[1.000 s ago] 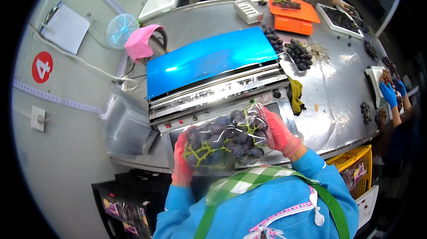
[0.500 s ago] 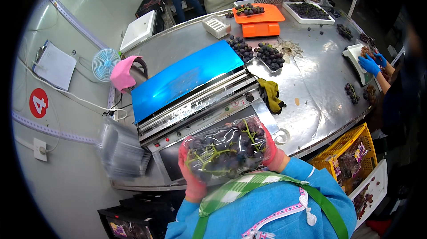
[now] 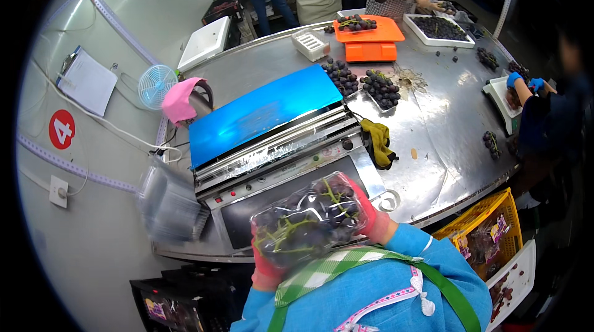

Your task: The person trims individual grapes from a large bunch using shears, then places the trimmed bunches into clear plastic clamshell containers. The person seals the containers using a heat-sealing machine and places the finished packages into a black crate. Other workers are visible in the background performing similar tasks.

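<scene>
Between my two pink-gloved hands is a clear film-wrapped tray of dark grapes (image 3: 309,217) with green stems, tilted and close to my apron. My left hand (image 3: 266,264) grips its left end from below, and my right hand (image 3: 371,214) presses round its right end. The fingers under the pack are partly hidden. Just beyond it stands a wrapping machine with a blue cover (image 3: 266,115), a clear film roll and a dark flat plate (image 3: 291,187). Two open trays of dark grapes (image 3: 381,89) sit behind the machine's right corner.
An orange scale (image 3: 371,38) bears grapes at the back. Stacked clear trays (image 3: 170,199) stand left of the machine. A yellow crate (image 3: 489,221) holds packs at the right; a black crate (image 3: 167,307) is below left. Blue-gloved co-worker's hands (image 3: 526,81) work at another scale.
The grape pack has shifted slightly left and tilted more, its left end lower, with both my hands still on it. The blue-gloved co-worker's hands have moved at the scale.
</scene>
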Available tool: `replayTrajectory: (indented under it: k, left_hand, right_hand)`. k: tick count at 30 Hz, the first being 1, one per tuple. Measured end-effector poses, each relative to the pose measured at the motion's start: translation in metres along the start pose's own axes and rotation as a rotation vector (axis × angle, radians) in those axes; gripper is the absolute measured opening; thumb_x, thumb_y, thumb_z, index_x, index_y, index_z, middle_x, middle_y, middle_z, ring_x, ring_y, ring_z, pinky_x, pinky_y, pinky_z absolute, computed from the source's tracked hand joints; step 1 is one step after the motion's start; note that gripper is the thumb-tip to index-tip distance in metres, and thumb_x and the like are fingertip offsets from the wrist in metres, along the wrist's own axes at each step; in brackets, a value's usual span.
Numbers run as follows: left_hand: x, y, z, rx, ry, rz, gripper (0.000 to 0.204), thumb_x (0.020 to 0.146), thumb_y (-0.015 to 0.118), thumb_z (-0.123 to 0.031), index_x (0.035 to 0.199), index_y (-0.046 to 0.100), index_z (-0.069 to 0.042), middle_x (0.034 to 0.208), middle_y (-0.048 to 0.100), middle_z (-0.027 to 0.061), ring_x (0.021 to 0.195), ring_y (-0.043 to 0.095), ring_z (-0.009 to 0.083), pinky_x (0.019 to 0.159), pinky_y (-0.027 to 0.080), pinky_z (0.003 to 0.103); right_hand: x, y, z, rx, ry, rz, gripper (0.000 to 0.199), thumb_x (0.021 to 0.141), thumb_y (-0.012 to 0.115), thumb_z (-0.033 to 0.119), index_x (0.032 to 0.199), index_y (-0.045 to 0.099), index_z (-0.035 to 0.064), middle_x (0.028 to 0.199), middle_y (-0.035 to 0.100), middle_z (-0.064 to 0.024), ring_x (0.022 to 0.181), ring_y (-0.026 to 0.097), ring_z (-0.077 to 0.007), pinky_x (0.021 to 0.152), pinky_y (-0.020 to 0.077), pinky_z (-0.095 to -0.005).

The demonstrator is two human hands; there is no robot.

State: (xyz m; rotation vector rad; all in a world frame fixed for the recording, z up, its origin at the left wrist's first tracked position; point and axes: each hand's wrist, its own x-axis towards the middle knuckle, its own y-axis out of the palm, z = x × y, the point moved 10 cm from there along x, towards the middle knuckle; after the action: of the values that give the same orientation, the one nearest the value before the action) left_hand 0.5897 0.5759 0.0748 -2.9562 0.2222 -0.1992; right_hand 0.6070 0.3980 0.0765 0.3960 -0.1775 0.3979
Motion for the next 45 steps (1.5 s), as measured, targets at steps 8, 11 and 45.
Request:
replayTrajectory:
  k: [8, 11, 45]
  left_hand:
    - [-0.091, -0.044, 0.032, 0.912, 0.309, -0.334, 0.049, 0.091, 0.054, -0.039, 0.127, 0.047, -0.007, 0.116, 0.058, 0.0117, 0.103, 0.058, 0.0230, 0.083, 0.049, 0.037]
    - [-0.119, -0.074, 0.081, 0.657, 0.001, -0.421, 0.049, 0.091, 0.054, -0.039, 0.128, 0.047, -0.007, 0.116, 0.058, 0.0117, 0.103, 0.058, 0.0231, 0.083, 0.049, 0.037]
    - [-0.239, -0.204, 0.223, -0.073, -0.537, -0.877, 0.048, 0.093, 0.053, -0.037, 0.129, 0.047, -0.005, 0.121, 0.057, 0.0126, 0.105, 0.058, 0.0237, 0.088, 0.047, 0.038]
  right_hand:
    - [0.055, 0.079, -0.023, 0.018, 0.225, 0.432, 0.074, 0.091, 0.064, 0.023, 0.149, 0.021, 0.0048, 0.139, 0.045, -0.0090, 0.126, 0.042, -0.0155, 0.107, 0.0358, -0.0321]
    - [0.074, 0.137, -0.049, -0.139, 0.609, 0.963, 0.045, 0.100, 0.045, 0.038, 0.118, 0.059, -0.0002, 0.113, 0.062, -0.0083, 0.092, 0.060, -0.0114, 0.080, 0.0509, -0.0251]
    - [0.340, 0.362, -0.114, -1.155, -0.468, 0.406, 0.029, 0.091, 0.055, 0.036, 0.100, 0.059, 0.0088, 0.088, 0.064, -0.0118, 0.086, 0.062, -0.0335, 0.074, 0.0476, -0.0440]
